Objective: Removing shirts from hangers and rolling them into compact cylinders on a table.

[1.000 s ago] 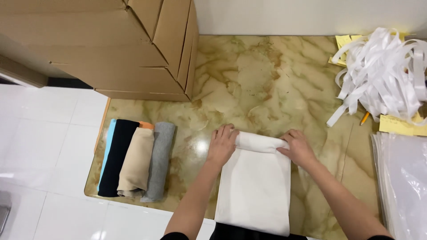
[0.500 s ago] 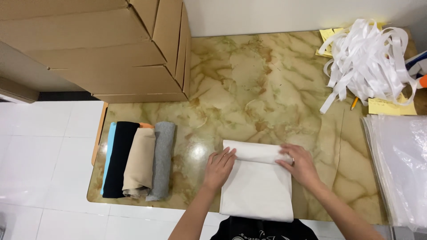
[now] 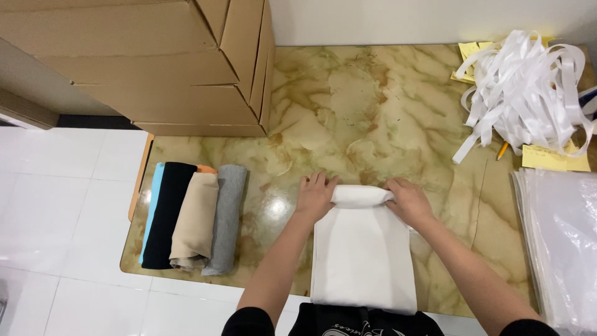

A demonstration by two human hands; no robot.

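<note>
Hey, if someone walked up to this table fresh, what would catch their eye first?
Front and centre, the left hand and right hand press on the rolled far end of a white cloth on the marble-patterned table. To its left lie rolled black, beige and grey garments side by side. A tangle of white ribbon fills the far right corner, with stacked cardboard boxes at the far left.

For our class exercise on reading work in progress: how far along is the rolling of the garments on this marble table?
Done: rolled garments, black, beige and grey, lie side by side at the table's left end. In hand: the left hand and right hand press on the rolled far end of a white cloth. Left: most of that cloth lies flat, unrolled, toward the person.
</note>
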